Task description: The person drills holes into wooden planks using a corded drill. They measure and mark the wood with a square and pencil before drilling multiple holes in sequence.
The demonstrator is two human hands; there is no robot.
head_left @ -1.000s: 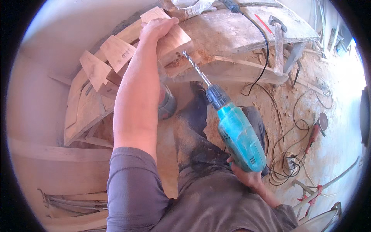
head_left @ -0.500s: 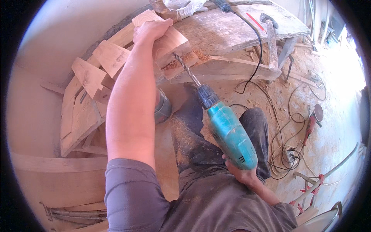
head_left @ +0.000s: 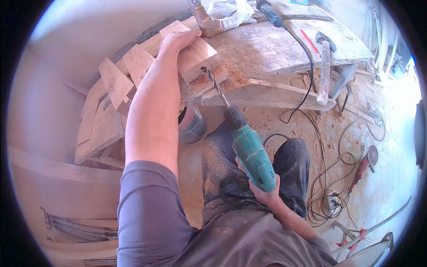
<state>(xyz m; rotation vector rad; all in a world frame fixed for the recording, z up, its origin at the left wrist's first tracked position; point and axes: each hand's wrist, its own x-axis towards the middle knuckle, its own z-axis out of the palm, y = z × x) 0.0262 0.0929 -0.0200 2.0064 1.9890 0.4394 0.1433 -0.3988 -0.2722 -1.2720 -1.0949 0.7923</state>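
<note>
My left hand (head_left: 178, 40) is clamped over the top of a pale wooden block (head_left: 196, 55) on the workbench, my arm stretched out to it. A teal power drill (head_left: 252, 153), dusted with wood powder, is in my right hand (head_left: 267, 192), which wraps its handle below the body. Its long spiral drill bit (head_left: 215, 86) points away from me, the tip at a dark hole in the near end of the block. How far the tip goes in, I cannot tell. Orange-brown wood shavings (head_left: 235, 79) lie beside the block.
More cut wooden blocks (head_left: 116, 83) stand left of my arm. On the bench (head_left: 267, 51) are a hammer (head_left: 325, 66), a red pencil (head_left: 310, 42), a corded tool (head_left: 270, 13) and a plastic bag (head_left: 231, 13). A bucket (head_left: 192, 124) sits below; cables and an angle grinder (head_left: 364, 169) lie on the floor.
The view has shifted, so the bench sits lower and further right. The drill has swung to a steeper angle, its rear end leftward, and its bit tip now meets the hole. My left hand stays on the block.
</note>
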